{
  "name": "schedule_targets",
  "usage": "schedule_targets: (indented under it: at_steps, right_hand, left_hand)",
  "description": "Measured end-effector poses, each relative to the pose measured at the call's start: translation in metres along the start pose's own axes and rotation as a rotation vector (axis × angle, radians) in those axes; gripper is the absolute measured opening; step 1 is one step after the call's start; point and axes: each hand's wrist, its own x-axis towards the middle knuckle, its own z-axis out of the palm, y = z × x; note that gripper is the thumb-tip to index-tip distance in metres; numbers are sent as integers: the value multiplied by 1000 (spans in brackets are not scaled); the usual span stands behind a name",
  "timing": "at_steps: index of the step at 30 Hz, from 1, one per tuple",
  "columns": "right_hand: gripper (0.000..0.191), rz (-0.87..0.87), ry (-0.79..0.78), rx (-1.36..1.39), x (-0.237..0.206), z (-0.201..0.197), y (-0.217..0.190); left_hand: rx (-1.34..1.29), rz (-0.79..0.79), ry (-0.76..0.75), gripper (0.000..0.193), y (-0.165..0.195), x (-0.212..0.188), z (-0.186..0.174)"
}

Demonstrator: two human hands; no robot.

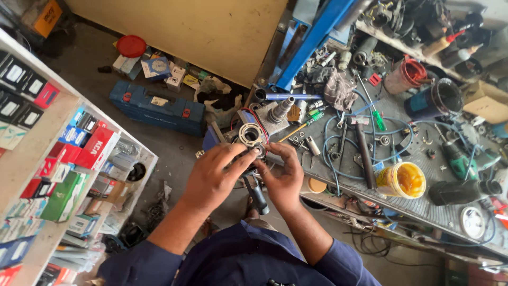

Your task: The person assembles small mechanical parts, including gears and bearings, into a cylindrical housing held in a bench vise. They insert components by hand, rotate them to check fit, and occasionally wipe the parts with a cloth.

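— What colours sit on the bench at the right?
— A yellow tub (402, 180), a green-handled screwdriver (379, 119), a pale blue cable (330, 159), a dark blue cup (435, 99).
— And on the floor, far left?
— A blue tool case (157, 108) with red latches, and a red lid (131, 46).
— The sleeves?
— Navy.

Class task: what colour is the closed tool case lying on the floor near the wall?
The tool case is blue with red latches, seen best in the head view.
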Motion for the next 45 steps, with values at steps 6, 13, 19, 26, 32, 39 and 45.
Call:
schedule_targets:
  at_steps: [6, 13, 19, 26, 32, 39, 45]
  right_hand:
    - [42, -117, 61, -177, -5, 4, 7]
    - [43, -167, 112, -183, 0, 1, -4]
    - [42, -245, 177, -324, 6, -6, -3]
    - [44, -289, 252, -266, 9, -4, 8]
    - [45, -317, 214, -250, 12, -5, 21]
    - [42, -217, -190, 38, 19, -43, 16]
    - [18, -254, -370, -30, 52, -63, 15]
  left_hand:
    - [138, 195, -138, 34, -2, 27, -13]
    - [139, 360, -296, 23, -2, 56, -16]
    - [220, 326, -494, 36, 9, 69, -13]
    - [251, 183, -647, 40, 21, 70, -5]
    - [248, 147, -769, 42, 16, 74, -6]
    - [-43, -217, -373, 37, 17, 32, -11]
    - [-545, -718, 33, 23, 32, -12, 30]
